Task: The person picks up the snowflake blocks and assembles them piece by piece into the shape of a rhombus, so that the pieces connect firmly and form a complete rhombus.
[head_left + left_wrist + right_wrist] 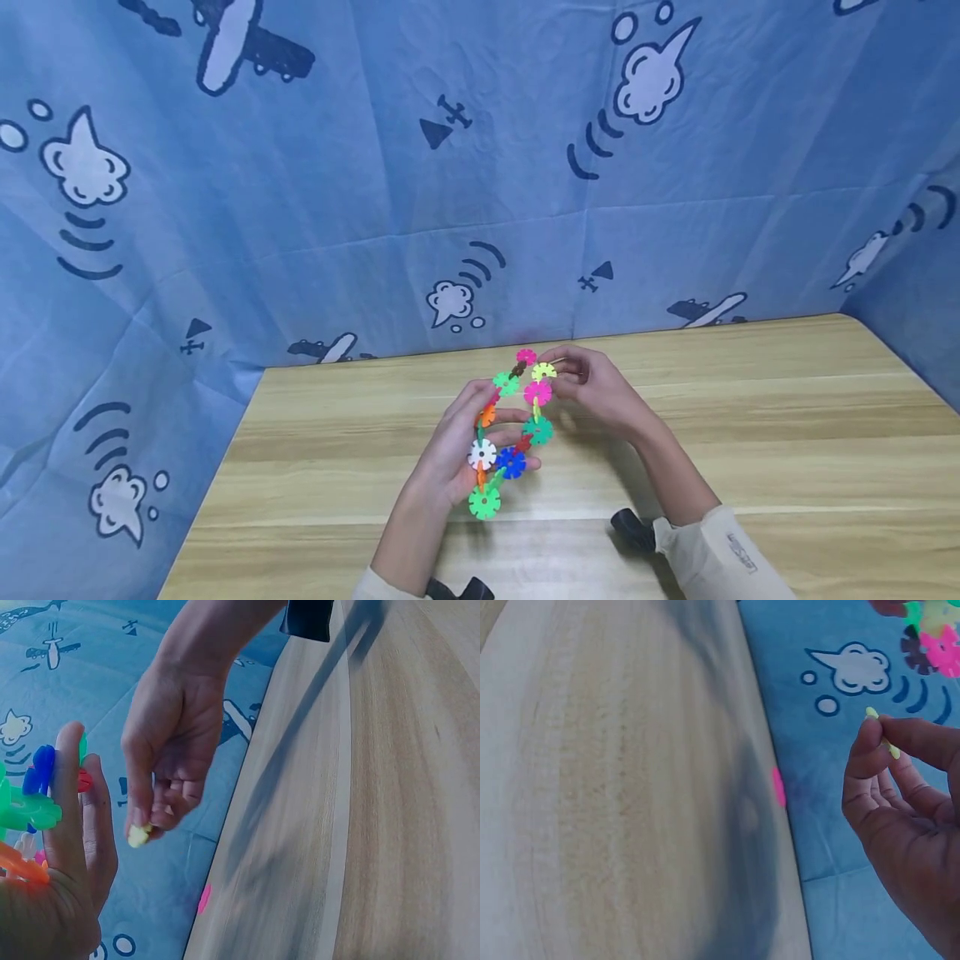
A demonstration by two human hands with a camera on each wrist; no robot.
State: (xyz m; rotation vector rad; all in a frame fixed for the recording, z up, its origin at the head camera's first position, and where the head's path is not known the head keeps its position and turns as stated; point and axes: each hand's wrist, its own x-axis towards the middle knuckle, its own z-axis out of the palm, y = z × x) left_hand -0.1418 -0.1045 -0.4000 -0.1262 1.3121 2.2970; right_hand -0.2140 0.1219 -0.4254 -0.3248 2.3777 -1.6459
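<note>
A chain of notched plastic building discs [483, 502], in green, white, orange, blue, pink and other colours, lies across the palm of my left hand [453, 442]. The left thumb is beside the chain's upper part, with the other fingers stretched behind it. My right hand [596, 387] is at the chain's far right. In its thumb and forefinger it pinches a yellow disc [892, 747], seen edge-on in the right wrist view. A pink disc [537, 392] overlaps the yellow one's lower edge in the head view. Part of the chain [30, 806] shows before the left fingers in the left wrist view.
A loose pink disc [778, 786] lies by the back edge of the wooden table [787, 433]. Behind the table hangs a blue cloth [495, 183] printed with clouds and planes. Black wrist devices [633, 531] stick out near both sleeves.
</note>
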